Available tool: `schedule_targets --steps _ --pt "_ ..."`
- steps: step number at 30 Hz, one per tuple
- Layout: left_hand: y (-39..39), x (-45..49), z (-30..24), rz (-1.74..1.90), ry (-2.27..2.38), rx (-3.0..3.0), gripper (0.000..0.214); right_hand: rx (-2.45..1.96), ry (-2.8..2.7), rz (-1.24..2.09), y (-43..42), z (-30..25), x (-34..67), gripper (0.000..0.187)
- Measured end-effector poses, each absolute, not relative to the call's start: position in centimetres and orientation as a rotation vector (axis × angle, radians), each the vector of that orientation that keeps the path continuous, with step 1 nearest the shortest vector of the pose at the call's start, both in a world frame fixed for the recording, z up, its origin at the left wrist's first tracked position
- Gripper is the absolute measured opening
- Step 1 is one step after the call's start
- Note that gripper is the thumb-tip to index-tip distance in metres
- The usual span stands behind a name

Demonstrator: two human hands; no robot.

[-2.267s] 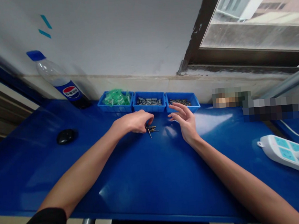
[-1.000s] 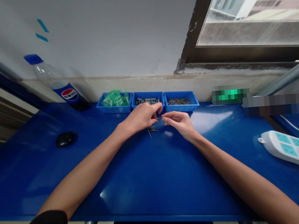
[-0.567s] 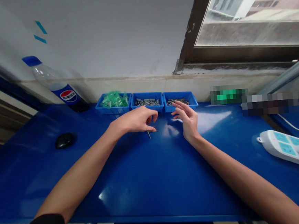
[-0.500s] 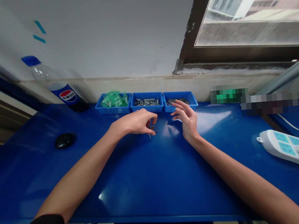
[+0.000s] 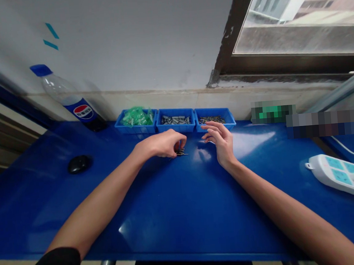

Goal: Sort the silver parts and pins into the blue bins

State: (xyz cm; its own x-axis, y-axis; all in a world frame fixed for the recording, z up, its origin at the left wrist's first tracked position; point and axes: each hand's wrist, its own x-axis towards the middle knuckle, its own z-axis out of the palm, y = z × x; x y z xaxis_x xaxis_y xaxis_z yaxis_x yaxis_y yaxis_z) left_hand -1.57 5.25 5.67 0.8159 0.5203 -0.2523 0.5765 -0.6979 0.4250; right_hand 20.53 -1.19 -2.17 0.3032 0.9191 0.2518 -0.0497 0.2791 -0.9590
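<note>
Left hand: the left hand (image 5: 162,144) is curled, with its fingertips bent down onto the pins. Whether a pin is actually pinched between them cannot be told.
Right hand: the right hand (image 5: 222,142) is released, with fingers spread and nothing in them.
Pins: the pins (image 5: 181,152) lie in a small loose heap on the table (image 5: 177,214), directly under the left fingertips and between the two hands.
Trays: three blue trays stand in a touching row beyond both hands. The green-parts tray (image 5: 127,129) lies beyond and left of the left hand. The grey-parts tray (image 5: 176,128) is just beyond the left fingertips. The pin tray (image 5: 229,122) is just beyond the right fingertips.
Risk, scatter: the pins look thin and the table is glossy. A sideways drag of the curled fingers would likely roll them apart.
Risk, tray strike: the right fingertips are near the pin tray rim. A forward reach held too low could push the tray or tip its contents.
Risk, mixing: a pin flicked forward could land in the grey-parts tray.
Edge, near: the table's front edge runs under the forearms, well apart from both hands.
Edge, far: the wall closes off the space just behind the trays.
Open room, left: the surface is bare outward from the left hand as far as the black mouse (image 5: 79,163) and the bottle (image 5: 70,101).
Open room, right: the surface is bare outward from the right hand as far as the power strip (image 5: 341,176).
Open room, rear: there is a wide bare area behind both hands.
</note>
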Motion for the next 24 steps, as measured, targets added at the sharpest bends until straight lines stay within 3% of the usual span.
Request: schedule_targets --steps 7,15,24 --pt "5.5 -1.6 6.0 0.122 0.775 2.531 0.034 -1.052 -1.041 0.858 -1.1 -2.3 20.5 0.026" --pt "5.2 -0.8 5.9 0.564 0.603 2.161 0.011 -0.996 -1.185 0.948 -1.4 -2.0 20.3 0.021" --pt "4.8 -0.5 6.0 0.657 0.657 2.065 0.009 -0.934 -1.239 1.176 -1.9 -1.6 19.5 0.027"
